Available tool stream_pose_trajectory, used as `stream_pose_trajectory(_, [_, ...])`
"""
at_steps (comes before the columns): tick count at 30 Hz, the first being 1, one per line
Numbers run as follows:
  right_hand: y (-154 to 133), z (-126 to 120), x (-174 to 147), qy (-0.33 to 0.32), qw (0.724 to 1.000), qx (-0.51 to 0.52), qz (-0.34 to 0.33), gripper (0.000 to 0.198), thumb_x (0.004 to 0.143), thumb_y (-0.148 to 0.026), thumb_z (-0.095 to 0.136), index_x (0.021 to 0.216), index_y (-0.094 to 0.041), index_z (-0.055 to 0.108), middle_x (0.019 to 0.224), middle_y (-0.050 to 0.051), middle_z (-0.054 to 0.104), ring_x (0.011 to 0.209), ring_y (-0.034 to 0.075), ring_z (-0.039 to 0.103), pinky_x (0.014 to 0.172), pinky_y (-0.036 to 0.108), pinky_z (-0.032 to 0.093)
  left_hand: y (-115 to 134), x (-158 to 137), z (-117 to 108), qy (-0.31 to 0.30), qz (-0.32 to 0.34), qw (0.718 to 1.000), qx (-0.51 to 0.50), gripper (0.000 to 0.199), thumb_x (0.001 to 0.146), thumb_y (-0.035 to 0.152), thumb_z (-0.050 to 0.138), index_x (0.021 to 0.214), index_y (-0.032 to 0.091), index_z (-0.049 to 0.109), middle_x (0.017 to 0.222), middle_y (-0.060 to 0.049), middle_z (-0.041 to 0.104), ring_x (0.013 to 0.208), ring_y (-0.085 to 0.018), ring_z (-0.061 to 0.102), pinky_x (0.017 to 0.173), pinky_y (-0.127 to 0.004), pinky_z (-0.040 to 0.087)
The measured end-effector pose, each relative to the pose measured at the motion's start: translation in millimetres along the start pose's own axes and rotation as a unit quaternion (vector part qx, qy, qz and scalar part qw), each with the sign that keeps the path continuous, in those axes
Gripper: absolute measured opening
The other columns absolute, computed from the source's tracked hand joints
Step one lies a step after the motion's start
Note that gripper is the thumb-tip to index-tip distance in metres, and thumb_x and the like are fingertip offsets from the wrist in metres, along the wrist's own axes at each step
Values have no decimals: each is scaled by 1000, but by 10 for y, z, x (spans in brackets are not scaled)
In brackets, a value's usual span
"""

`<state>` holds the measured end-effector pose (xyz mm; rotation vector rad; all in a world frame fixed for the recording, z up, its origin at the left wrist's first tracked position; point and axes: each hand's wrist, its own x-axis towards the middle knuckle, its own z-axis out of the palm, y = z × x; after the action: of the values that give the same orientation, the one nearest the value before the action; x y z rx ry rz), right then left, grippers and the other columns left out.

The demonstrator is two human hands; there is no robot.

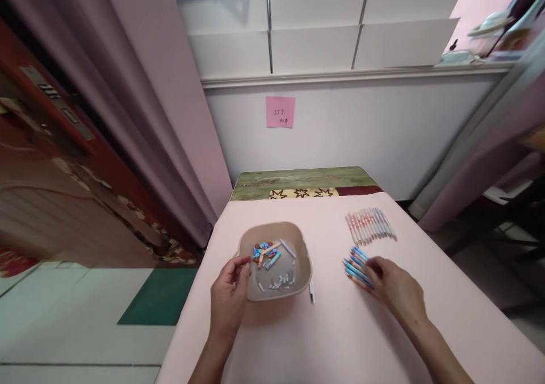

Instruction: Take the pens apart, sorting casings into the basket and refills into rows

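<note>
My left hand (232, 287) is closed, with thumb and forefinger together over the left rim of a beige plastic basin (304, 259). Whatever is between those fingertips, if anything, is hidden. Blue, brown and orange pen parts (266, 252) lie in the basin, with small grey-white pieces (283, 282) nearer its front. To the right, my right hand (394, 284) is wrapped round the ends of a bunch of blue and orange pens (357, 267) on the table. Their other ends point away to the left.
A row of slim pens (370, 226) with reddish and grey markings lies behind my right hand. One thin white pen-like stick (312, 291) rests against the basin's right side. The pink-covered table (323, 344) meets a wall bearing a pink note (280, 112).
</note>
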<state>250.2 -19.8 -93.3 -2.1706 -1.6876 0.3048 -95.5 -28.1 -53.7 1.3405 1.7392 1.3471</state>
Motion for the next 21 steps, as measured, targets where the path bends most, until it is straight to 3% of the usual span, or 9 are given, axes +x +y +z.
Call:
stream_pose_trajectory(5, [177, 140, -263, -9, 996, -78, -45, 20, 87, -40, 49, 97, -30, 64, 100, 2, 66, 83, 20, 64, 53, 26, 35, -3, 17, 38, 11, 2, 1000, 3, 34, 79, 45, 58, 99, 18, 65, 93, -6, 71, 76, -18, 65, 72, -29, 51])
stream_pose_trajectory(14, [138, 139, -437, -1, 986, -161, -52, 15, 91, -27, 48, 85, -25, 62, 82, 3, 66, 77, 19, 61, 57, 27, 35, 89, -118, 161, -17, -1, 1000, 13, 36, 76, 48, 61, 92, 17, 69, 83, -5, 72, 69, -18, 65, 66, -28, 53])
stream_pose_trajectory(21, [262, 237, -500, 86, 982, -151, -72, 23, 96, -30, 39, 97, -24, 60, 95, 5, 64, 86, 21, 57, 69, 30, 39, 142, -146, 202, -15, 13, 1000, 15, 32, 77, 45, 60, 92, 18, 69, 84, -4, 72, 70, -18, 65, 66, -27, 52])
